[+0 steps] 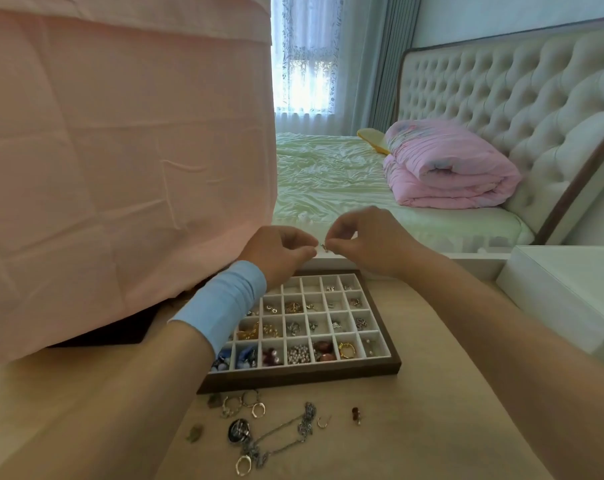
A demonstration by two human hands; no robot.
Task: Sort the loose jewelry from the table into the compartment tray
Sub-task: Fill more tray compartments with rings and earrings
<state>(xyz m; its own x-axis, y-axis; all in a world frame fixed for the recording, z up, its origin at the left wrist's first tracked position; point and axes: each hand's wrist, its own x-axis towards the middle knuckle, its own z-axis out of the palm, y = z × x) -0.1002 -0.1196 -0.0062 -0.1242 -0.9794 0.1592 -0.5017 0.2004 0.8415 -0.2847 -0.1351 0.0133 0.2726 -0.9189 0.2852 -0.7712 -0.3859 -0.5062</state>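
Observation:
A dark wooden compartment tray (304, 375) with white dividers lies on the light table, and many of its cells hold earrings, rings and beads. Above its far edge my left hand (279, 252) and my right hand (370, 242) are raised close together. Both pinch one small metal jewelry piece (325, 247) between their fingertips. Loose jewelry lies in front of the tray: a silver chain (295, 433), several rings (248, 405), a dark round pendant (239, 430), a gold hoop (323, 422) and a small red earring (356, 414).
A pink cloth (120, 168) hangs over something at the left, down to the table. A white box (567, 292) stands at the right. Beyond the table is a bed with a folded pink quilt (446, 168).

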